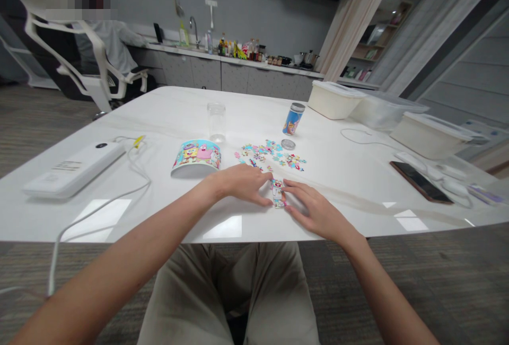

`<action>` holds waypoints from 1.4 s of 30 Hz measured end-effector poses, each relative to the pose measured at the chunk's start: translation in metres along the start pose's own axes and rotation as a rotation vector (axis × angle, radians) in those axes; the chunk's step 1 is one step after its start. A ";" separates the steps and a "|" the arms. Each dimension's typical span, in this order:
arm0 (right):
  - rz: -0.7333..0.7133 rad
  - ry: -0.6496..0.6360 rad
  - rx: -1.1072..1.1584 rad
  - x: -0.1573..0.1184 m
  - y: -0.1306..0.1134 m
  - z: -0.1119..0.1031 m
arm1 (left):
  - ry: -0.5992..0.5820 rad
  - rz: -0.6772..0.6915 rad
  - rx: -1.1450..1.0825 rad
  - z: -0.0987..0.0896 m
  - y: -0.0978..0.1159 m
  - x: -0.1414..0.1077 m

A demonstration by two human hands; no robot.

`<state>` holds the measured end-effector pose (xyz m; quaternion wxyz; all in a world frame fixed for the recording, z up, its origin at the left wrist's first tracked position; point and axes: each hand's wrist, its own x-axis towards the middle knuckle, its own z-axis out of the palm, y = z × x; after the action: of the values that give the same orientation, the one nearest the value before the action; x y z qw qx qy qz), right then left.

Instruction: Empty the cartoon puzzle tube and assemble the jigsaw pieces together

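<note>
A small joined strip of jigsaw puzzle pieces [278,195] with cartoon print lies flat near the table's front edge. My left hand [247,183] rests at its left side, index fingertip by the upper corner and thumb by the lower one. From the right, my right hand [312,207] presses fingertips and thumb against the opposite edge, so the strip is gripped between both hands. Just beyond them, loose puzzle pieces [260,150] are scattered. A curved picture sheet [198,157] with cartoon characters stands left of the pieces.
Behind the pieces are a clear jar [217,122], a blue cartoon canister [293,120] and a silver lid [288,144]. A white power strip [75,169] with cable lies left. Storage boxes [338,100] and a phone [420,182] are right. A person [105,43] sits far left.
</note>
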<state>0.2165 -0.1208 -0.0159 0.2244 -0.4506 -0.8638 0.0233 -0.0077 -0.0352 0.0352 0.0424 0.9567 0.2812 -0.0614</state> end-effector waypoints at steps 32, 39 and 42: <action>-0.008 -0.078 0.060 0.003 0.000 -0.006 | 0.005 -0.027 -0.001 0.003 -0.005 -0.002; 0.145 -0.052 0.075 0.068 0.058 -0.031 | 0.009 -0.031 -0.008 0.004 -0.006 -0.002; 0.251 -0.321 0.050 0.111 0.094 -0.038 | 0.013 -0.035 -0.003 0.004 -0.006 -0.002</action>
<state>0.2501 0.0163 0.0363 0.0902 -0.5396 -0.8246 0.1439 -0.0131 -0.0318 0.0311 0.0410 0.9519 0.2984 -0.0557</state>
